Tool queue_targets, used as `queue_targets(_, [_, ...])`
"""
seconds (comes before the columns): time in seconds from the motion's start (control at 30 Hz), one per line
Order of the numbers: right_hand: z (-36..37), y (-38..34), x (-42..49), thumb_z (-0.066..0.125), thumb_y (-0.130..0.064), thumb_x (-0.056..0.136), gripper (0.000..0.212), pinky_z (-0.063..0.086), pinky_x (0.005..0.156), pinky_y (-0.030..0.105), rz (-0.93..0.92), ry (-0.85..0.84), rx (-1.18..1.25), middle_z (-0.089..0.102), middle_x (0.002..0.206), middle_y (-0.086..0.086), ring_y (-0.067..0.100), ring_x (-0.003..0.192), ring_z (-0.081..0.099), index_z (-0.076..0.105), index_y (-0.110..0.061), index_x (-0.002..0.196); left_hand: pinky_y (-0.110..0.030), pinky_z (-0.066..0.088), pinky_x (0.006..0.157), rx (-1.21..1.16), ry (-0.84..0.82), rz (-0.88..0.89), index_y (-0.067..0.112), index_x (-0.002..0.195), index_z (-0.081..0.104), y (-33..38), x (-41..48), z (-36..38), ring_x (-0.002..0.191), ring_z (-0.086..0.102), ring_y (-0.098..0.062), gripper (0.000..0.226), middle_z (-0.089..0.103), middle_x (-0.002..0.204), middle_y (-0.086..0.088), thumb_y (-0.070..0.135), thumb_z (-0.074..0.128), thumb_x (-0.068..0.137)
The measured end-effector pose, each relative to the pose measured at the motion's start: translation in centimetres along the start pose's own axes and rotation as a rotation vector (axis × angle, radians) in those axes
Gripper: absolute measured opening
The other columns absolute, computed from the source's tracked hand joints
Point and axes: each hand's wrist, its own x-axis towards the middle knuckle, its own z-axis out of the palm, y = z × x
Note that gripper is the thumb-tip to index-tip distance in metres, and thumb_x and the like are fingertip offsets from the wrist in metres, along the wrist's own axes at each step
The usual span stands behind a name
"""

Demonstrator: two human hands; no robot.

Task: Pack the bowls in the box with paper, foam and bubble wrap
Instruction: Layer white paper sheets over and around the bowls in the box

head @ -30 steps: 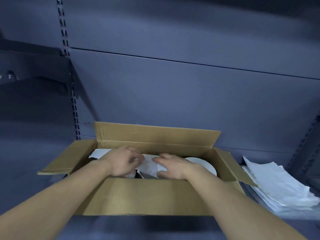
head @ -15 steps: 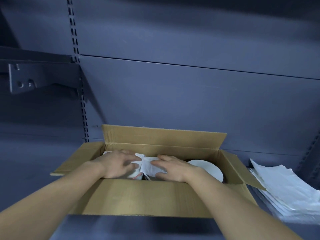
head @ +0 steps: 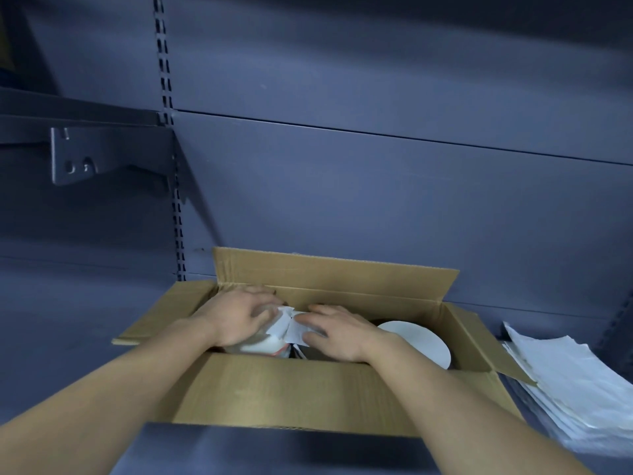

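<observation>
Inside the cardboard box (head: 298,392), the paper (head: 287,325) is gathered tighter over the bowl (head: 262,347) now: my left hand (head: 239,317) grips the paper, my right hand (head: 339,332) presses it flat-fingered. The wrapping seems almost closed.

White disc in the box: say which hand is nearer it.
Right. The right hand lies just left of the disc; the left hand is farther left, beyond the crumpled paper.

Both forearms extended forward; left hand (head: 239,317) curled round paper (head: 287,325); right hand (head: 340,334) palm down, fingers (head: 320,310) pressing paper.
</observation>
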Motion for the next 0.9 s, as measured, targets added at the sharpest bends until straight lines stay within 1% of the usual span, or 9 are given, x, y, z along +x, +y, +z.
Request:
queue_targets(0.13, [0.3, -0.3, 0.1, 0.037, -0.043, 0.101, 0.052, 0.027, 0.114, 0.042, -0.014, -0.017, 0.017, 0.024, 0.160, -0.007, 0.024, 0.146, 0.022, 0.027, -0.039, 0.152, -0.028, 0.016, 0.118, 0.007, -0.044, -0.007, 0.039, 0.145, 0.042, 0.9, 0.7, 0.1, 0.144, 0.026, -0.012, 0.044, 0.035, 0.156, 0.013, 0.047, 0.030, 0.104])
queue_targets(0.2, [0.2, -0.4, 0.0, 0.038, -0.044, 0.101, 0.053, 0.027, 0.112, 0.041, -0.011, -0.027, 0.014, 0.023, 0.161, -0.005, 0.025, 0.146, 0.021, 0.026, -0.040, 0.152, -0.027, 0.018, 0.117, -0.027, -0.070, -0.013, 0.038, 0.145, 0.043, 1.1, 0.6, 0.2, 0.144, 0.028, -0.011, 0.044, 0.035, 0.155, 0.014, 0.046, 0.032, 0.103])
queue_targets(0.3, [0.1, -0.5, -0.1, 0.038, -0.045, 0.101, 0.054, 0.025, 0.113, 0.042, -0.002, -0.026, 0.010, 0.020, 0.162, -0.003, 0.025, 0.148, 0.018, 0.024, -0.041, 0.153, -0.024, 0.024, 0.113, -0.044, -0.090, 0.021, 0.036, 0.140, 0.050, 1.3, 0.4, 1.0, 0.138, 0.037, -0.011, 0.040, 0.044, 0.150, 0.013, 0.042, 0.038, 0.103])
queue_targets(0.47, [0.3, -0.5, -0.2, 0.037, -0.046, 0.101, 0.054, 0.023, 0.114, 0.043, 0.000, -0.018, 0.016, 0.020, 0.162, -0.003, 0.023, 0.148, 0.017, 0.022, -0.042, 0.153, -0.033, 0.033, 0.111, -0.052, -0.113, 0.008, 0.041, 0.135, 0.054, 1.2, 0.2, 1.3, 0.135, 0.041, -0.012, 0.039, 0.048, 0.146, 0.014, 0.044, 0.042, 0.099])
queue_targets(0.53, [0.2, -0.5, -0.2, 0.036, -0.046, 0.101, 0.054, 0.023, 0.115, 0.043, 0.001, -0.019, 0.020, 0.020, 0.162, -0.003, 0.023, 0.148, 0.017, 0.022, -0.041, 0.153, -0.035, 0.035, 0.111, -0.057, -0.119, 0.004, 0.041, 0.133, 0.056, 1.2, 0.1, 1.2, 0.134, 0.042, -0.012, 0.041, 0.049, 0.145, 0.015, 0.048, 0.039, 0.097])
queue_targets(0.63, [0.2, -0.4, -0.2, 0.034, -0.045, 0.102, 0.052, 0.024, 0.115, 0.043, 0.015, 0.001, 0.013, 0.023, 0.161, -0.003, 0.024, 0.148, 0.020, 0.025, -0.040, 0.153, -0.031, 0.033, 0.112, -0.062, -0.094, 0.017, 0.036, 0.134, 0.056, 1.5, 0.2, 0.9, 0.134, 0.043, -0.011, 0.038, 0.051, 0.144, 0.013, 0.042, 0.040, 0.101])
queue_targets(0.7, [0.1, 0.0, -0.1, 0.032, -0.046, 0.102, 0.049, 0.029, 0.114, 0.045, 0.026, 0.055, 0.009, 0.031, 0.158, -0.003, 0.026, 0.144, 0.028, 0.031, -0.039, 0.150, -0.030, 0.032, 0.111, -0.080, -0.064, 0.020, 0.035, 0.137, 0.053, 2.5, 0.3, 0.4, 0.133, 0.043, -0.010, 0.044, 0.050, 0.144, 0.012, 0.051, 0.038, 0.098])
queue_targets(0.8, [-0.6, 1.0, -0.8, 0.037, -0.047, 0.098, 0.046, 0.040, 0.106, 0.046, 0.066, 0.166, 0.043, 0.046, 0.148, -0.003, 0.026, 0.134, 0.043, 0.043, -0.038, 0.143, -0.033, 0.036, 0.109, -0.149, 0.012, 0.060, 0.039, 0.140, 0.046, 4.7, 0.5, -0.4, 0.132, 0.043, -0.010, 0.075, 0.049, 0.142, 0.015, 0.077, 0.030, 0.077])
queue_targets(0.9, [-1.4, 2.5, -2.9, 0.046, -0.049, 0.094, 0.050, 0.043, 0.103, 0.043, 0.130, 0.245, 0.116, 0.047, 0.146, -0.005, 0.022, 0.132, 0.045, 0.043, -0.037, 0.143, -0.032, 0.038, 0.107, -0.179, 0.066, 0.124, 0.040, 0.141, 0.045, 7.0, 1.0, -0.2, 0.129, 0.045, -0.008, 0.079, 0.052, 0.139, 0.014, 0.078, 0.032, 0.073])
